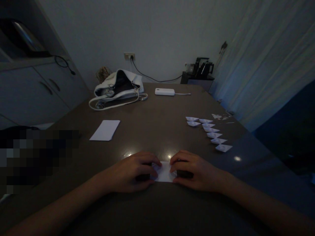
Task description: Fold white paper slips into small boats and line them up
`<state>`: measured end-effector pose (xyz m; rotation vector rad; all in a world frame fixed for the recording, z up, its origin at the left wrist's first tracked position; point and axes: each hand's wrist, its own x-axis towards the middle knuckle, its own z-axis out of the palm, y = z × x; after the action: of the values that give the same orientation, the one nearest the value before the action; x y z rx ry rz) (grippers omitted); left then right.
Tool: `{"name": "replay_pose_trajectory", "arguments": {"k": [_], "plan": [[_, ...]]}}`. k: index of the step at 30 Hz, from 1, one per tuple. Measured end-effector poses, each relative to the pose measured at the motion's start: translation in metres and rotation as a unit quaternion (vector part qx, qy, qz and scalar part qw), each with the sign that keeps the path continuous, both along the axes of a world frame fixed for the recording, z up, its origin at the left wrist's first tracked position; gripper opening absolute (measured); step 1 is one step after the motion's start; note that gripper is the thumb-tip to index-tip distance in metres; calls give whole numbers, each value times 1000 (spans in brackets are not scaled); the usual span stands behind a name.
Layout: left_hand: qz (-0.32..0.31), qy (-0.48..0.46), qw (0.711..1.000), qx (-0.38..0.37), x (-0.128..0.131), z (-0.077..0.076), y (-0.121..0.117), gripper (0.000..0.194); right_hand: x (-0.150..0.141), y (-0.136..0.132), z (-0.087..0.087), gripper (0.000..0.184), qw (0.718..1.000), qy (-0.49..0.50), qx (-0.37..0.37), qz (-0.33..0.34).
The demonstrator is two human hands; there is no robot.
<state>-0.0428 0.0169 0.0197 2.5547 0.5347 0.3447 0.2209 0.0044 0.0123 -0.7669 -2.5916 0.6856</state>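
A small white piece of paper [164, 172] lies on the dark table [157, 131] close to the near edge. My left hand [134, 172] rests on its left side with curled fingers pressing the paper down. On the paper's right side, my right hand [193, 170] presses the same way, fingers bent. Most of the sheet is covered by my fingers. A row of several small folded white paper boats [211, 131] lies to the right, beyond my right hand.
A flat white paper sheet [105, 129] lies at the left middle. A white handbag [118, 88] and a white power bank [164, 91] with a cable sit at the far end. Paper scraps [220, 116] lie near the right edge. A kettle [203, 68] stands behind.
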Motion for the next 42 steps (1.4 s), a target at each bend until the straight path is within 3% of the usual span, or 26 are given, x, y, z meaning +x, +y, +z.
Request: {"name": "replay_pose_trajectory", "arguments": {"k": [4, 12, 24, 42], "plan": [[2, 1, 1000, -6, 0, 0, 0, 19, 0, -1, 1, 16, 1000, 6, -2, -4], [13, -1, 1000, -14, 1, 0, 0, 22, -1, -2, 1, 34, 1000, -7, -2, -9], [5, -3, 1000, -20, 0, 1, -1, 21, 1, -3, 3, 19, 1000, -6, -6, -3], [-7, -1, 1000, -19, 0, 2, -1, 18, 1, -4, 3, 17, 1000, -12, -13, 6]]}}
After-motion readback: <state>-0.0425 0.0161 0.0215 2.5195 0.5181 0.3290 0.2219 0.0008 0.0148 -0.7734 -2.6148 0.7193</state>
